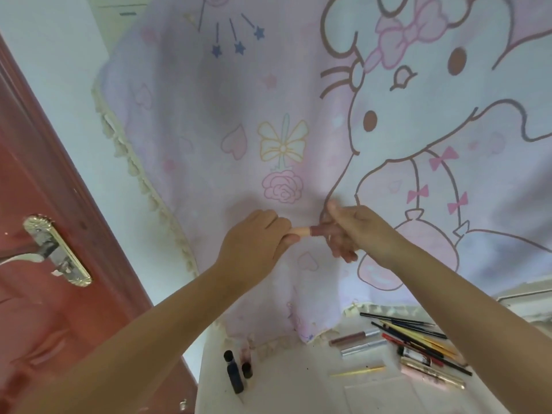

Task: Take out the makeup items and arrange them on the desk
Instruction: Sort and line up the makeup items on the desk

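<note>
I hold a small lip tube up in front of a pink cartoon cloth. My left hand (257,243) grips its pale peach body (300,231). My right hand (355,231) pinches its dark mauve cap end (319,230); the two parts meet between my hands. Below on the white desk (298,392) lie other makeup items: a dark bottle (234,373) lying flat, a small dark vial (247,369), two lip gloss tubes (354,338), a thin gold pencil (357,371) and several pencils and tubes (424,351) at the right.
The pink cartoon cloth (268,115) with a fringed edge hangs down to the desk's back. A red door (44,204) with a gold handle (56,251) stands at the left. A pale object's edge (525,297) shows at the far right.
</note>
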`<state>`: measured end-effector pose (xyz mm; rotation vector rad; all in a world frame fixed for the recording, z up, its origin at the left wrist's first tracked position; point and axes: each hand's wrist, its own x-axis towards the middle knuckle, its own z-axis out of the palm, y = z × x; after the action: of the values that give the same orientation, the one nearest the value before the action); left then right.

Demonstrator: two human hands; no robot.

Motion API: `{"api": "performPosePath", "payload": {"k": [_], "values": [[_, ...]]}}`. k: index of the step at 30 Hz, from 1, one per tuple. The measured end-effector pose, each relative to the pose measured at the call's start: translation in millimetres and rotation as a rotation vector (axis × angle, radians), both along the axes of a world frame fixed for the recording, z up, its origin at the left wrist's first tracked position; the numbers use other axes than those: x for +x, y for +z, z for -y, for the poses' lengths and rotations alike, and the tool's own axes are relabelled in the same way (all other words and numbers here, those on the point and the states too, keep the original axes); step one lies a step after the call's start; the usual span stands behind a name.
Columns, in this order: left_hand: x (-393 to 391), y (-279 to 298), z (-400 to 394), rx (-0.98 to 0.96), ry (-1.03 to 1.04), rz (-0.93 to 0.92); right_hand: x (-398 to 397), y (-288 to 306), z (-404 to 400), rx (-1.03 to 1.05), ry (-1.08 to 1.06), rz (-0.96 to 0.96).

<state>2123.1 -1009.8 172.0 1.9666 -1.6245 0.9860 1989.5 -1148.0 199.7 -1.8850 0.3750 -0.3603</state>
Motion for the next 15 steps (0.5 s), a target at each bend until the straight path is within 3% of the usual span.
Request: {"api": "performPosePath", "payload": {"k": [3,5,8,11,15], "values": [[1.1,-1.4,1.1,-0.102,0.015,0.143,1.7,-5.9,-1.8,-0.243,-0.045,-0.055],[1.4,-1.2,1.5,-0.089,0.031,0.197,2.3,-10.7,-2.0,-0.278,-0.097,0.144],[1.6,3.1,2.4,-0.072,0.036,0.127,1.7,-13.2,4.2,-0.221,-0.051,0.339],[6.8,5.8,3.8,-0.078,0.013,0.111,3.6,-7.4,6.6,-0.055,0.020,0.234],[12.0,5.9,3.9,-0.055,-0.008,0.169,7.8,-5.5,12.0,-0.200,-0.010,0.051]]}}
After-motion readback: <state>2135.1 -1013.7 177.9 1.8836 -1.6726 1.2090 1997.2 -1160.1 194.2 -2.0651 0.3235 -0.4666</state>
